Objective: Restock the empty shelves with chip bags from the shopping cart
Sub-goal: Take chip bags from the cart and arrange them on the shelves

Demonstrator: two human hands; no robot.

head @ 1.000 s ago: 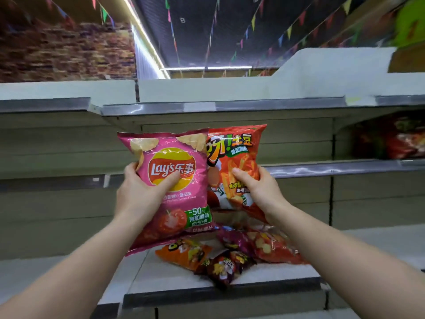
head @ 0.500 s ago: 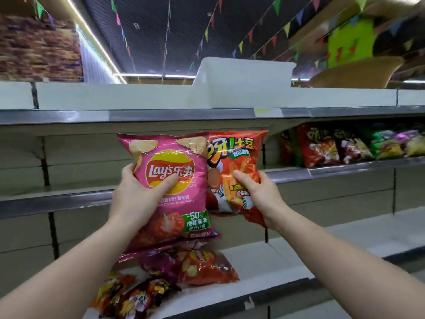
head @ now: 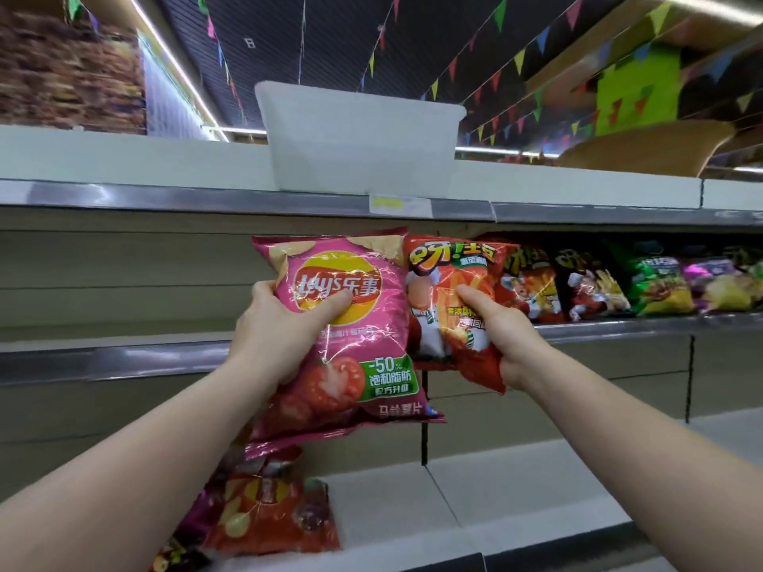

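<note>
Left hand (head: 285, 328) grips the pink chip bag (head: 347, 324), right hand (head: 501, 328) the red chip bag (head: 450, 307), fingers curled round each, at centre. Middle shelf (head: 165, 357) at 9 o'clock bare; stocked row (head: 619, 282) at 3 o'clock. Risk: slick, puffy bags probably slip or topple forward.

Left hand (head: 285, 328) grips pink Lay's bag (head: 342, 336) | right hand (head: 501, 332) grips red fries bag (head: 450, 282) | both raised before middle shelf (head: 124, 357) | white bin (head: 359, 138) on top.
</note>
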